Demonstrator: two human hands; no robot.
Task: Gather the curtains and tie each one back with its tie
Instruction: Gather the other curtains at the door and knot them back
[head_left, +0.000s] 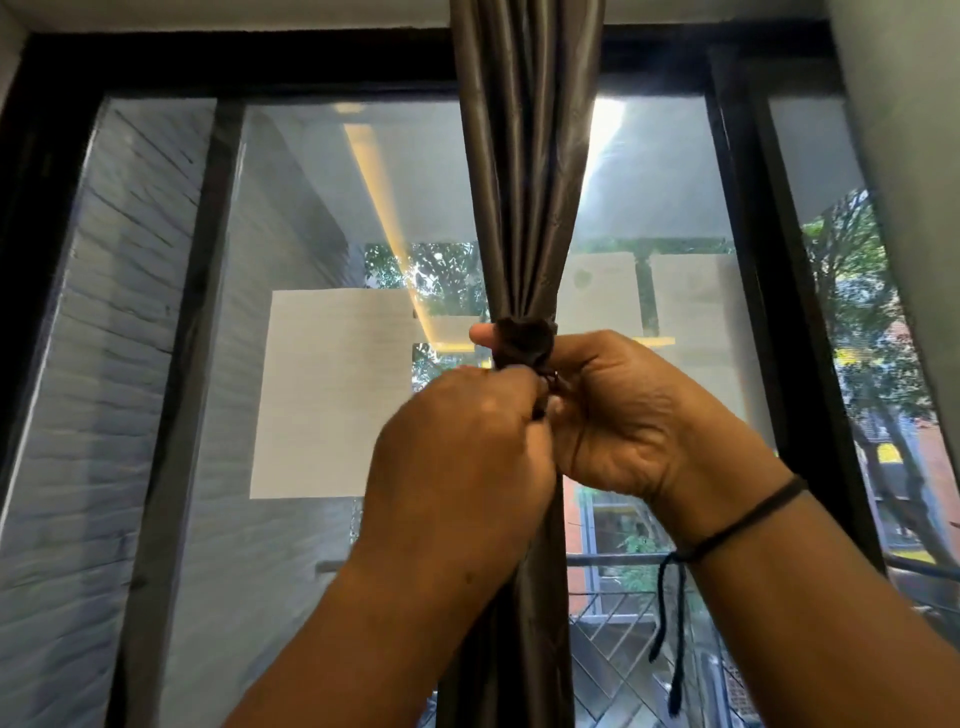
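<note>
Brown satin curtain (524, 171), cinched mid-length

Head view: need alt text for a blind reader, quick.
Both hands, left hand and right hand, grip a dark tie cinched around a gathered grey curtain before a black-framed window. A black thread bracelet circles the right wrist.

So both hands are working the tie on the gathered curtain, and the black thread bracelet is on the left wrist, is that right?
Not quite. The head view shows the black thread bracelet on the right wrist, not the left. The rest holds: the left hand and right hand both work the tie on the gathered curtain.
</note>
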